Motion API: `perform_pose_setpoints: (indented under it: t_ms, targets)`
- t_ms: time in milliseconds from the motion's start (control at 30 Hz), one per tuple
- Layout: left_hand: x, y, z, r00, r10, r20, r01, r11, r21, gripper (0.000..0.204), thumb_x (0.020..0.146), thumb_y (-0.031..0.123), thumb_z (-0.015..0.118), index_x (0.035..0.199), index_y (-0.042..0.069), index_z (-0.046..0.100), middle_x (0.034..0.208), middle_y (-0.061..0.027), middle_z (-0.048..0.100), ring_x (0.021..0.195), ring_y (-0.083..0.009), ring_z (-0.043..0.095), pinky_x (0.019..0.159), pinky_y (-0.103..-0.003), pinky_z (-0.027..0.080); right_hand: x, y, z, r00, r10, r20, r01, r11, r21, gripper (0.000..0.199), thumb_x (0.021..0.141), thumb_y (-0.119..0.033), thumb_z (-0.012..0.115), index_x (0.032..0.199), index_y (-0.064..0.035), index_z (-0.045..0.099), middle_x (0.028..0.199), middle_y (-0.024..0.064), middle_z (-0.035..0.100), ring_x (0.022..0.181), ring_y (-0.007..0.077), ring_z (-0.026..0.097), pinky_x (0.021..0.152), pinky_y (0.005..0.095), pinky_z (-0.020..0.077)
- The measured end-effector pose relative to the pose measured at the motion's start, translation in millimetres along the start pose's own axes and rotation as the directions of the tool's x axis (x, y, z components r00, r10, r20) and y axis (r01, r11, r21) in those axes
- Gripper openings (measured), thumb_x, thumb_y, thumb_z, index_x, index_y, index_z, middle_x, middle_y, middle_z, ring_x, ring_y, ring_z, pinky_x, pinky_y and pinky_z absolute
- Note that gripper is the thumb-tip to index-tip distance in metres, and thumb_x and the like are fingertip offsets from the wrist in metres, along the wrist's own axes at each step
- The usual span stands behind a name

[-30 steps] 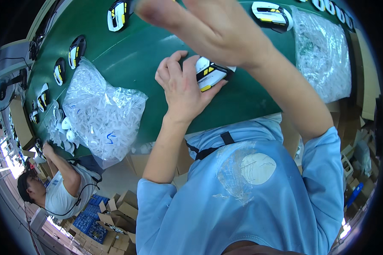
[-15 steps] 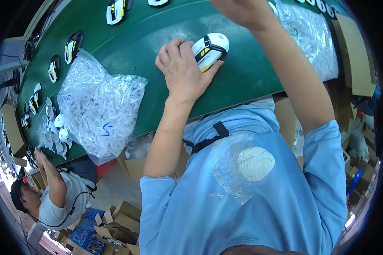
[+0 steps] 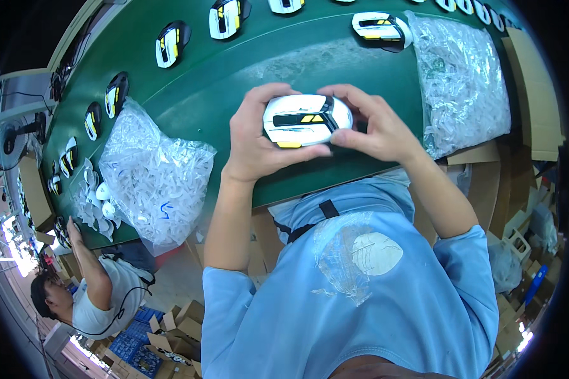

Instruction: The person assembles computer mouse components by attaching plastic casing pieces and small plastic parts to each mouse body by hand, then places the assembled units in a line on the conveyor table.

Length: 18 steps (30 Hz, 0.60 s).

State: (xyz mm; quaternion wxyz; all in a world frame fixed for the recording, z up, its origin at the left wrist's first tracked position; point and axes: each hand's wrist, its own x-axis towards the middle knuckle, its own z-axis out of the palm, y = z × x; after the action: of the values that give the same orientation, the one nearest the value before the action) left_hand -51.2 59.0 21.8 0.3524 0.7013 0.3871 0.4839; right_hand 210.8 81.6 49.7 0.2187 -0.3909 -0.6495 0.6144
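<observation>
A white computer mouse [image 3: 305, 120] with black and yellow trim is held between both hands just above the green conveyor belt [image 3: 234, 82]. My left hand [image 3: 259, 136] cups its left end and underside. My right hand [image 3: 370, 123] grips its right end with fingers curled over the top. The mouse lies sideways, its top facing the camera.
Several more mice [image 3: 171, 43] lie in a row along the far side of the belt. A clear bag of white plastic parts [image 3: 152, 177] sits left, another bag [image 3: 464, 79] right. A co-worker [image 3: 88, 290] stands at lower left. Cardboard boxes [image 3: 164, 341] lie on the floor.
My right hand came down from above the belt and joined the left on the mouse. The mouse has been lifted off the belt and turned toward me.
</observation>
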Motion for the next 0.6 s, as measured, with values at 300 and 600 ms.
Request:
perform_pose_setpoints:
  t_ms: [300, 600]
  targets:
    - [17.0, -0.3, 29.8, 0.862, -0.461, 0.21, 0.442, 0.482, -0.756, 0.093, 0.083, 0.035, 0.074, 0.158, -0.005, 0.035, 0.13, -0.0295, 0.067, 0.121, -0.04, 0.069, 0.103, -0.048, 0.06, 5.6, 27.2, 38.4, 0.999, -0.028, 0.032, 0.008, 0.862, 0.507, 0.046, 0.1, -0.021, 0.077, 0.134, 0.0056, 0.061, 0.109, 0.0079, 0.073, 0.095, 0.0103, 0.069, 0.082, 0.0275, 0.0578]
    - [19.1, -1.6, 45.7, 0.85, -0.5, 0.164, 0.416, 0.449, -0.791, 0.098, 0.077, 0.04, 0.072, 0.156, -0.007, 0.038, 0.112, -0.027, 0.07, 0.128, -0.0482, 0.063, 0.104, -0.058, 0.058, 10.1, 36.8, 44.3, 0.993, -0.065, -0.101, 0.106, 0.87, 0.481, 0.047, 0.098, -0.025, 0.078, 0.13, 0.0045, 0.062, 0.105, 0.007, 0.071, 0.09, 0.0099, 0.067, 0.077, 0.0274, 0.0569]
